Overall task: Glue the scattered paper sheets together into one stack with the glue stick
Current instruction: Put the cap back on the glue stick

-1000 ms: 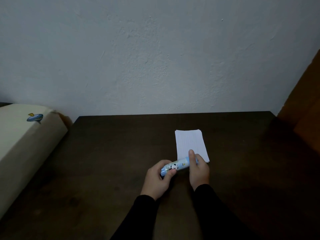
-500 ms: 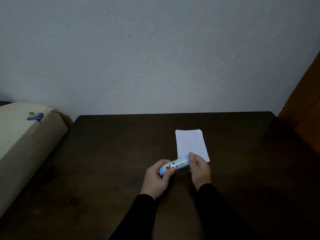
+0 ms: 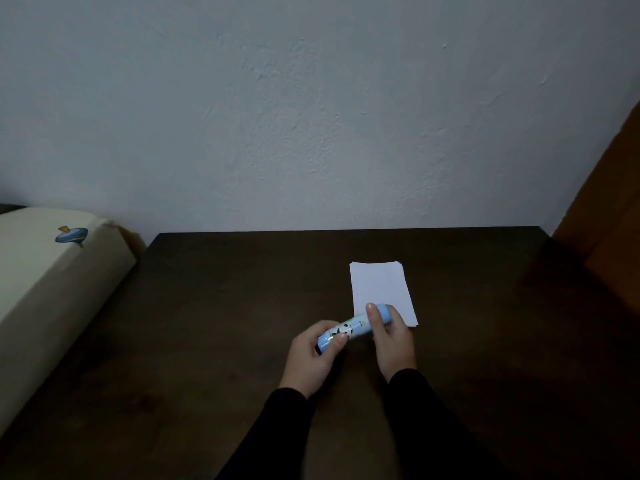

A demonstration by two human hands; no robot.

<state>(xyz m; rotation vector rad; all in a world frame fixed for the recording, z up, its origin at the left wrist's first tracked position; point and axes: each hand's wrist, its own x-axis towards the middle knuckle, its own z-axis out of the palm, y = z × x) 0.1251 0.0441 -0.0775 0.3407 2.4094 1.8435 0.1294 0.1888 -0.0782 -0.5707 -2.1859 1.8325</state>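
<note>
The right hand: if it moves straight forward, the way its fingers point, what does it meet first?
Most likely the paper stack. The right hand, holding the glue stick, already overlaps the stack's near edge; its height above the sheets is unclear.

A dark wooden table (image 3: 214, 341) fills the lower part of the view, its far edge against a pale, rough-plastered wall (image 3: 311, 116); at the left, just beside the table, stands a cream box (image 3: 45, 292) bearing a small blue spinning-top picture (image 3: 71, 234). At the right edge rises an orange-brown wooden surface (image 3: 613, 216); what it belongs to cannot be told.
</note>
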